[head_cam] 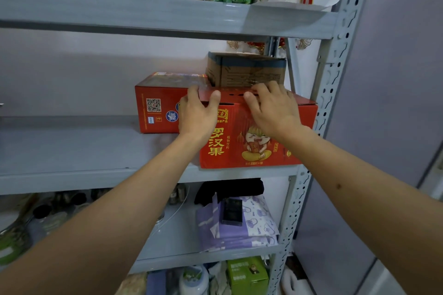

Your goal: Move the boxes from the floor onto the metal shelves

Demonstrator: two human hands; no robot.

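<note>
The grey metal shelves [72, 148] are seen with a red drinks box [259, 136] set at the right end of the middle tier, beside another red box [155, 103] and in front of a brown cardboard box [244, 69]. Its top front edge is gripped by the left hand [197, 112], fingers curled over the flap and thumb on it. The right hand [273, 108] is laid on the top, fingers bent and slightly spread.

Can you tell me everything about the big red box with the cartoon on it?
The red box looks like printed cardboard, with yellow characters and a cartoon figure on its front. It sits upright at the front right of the middle metal shelf, a top flap raised. The left hand grips its upper left edge; the right hand rests on top.
</note>
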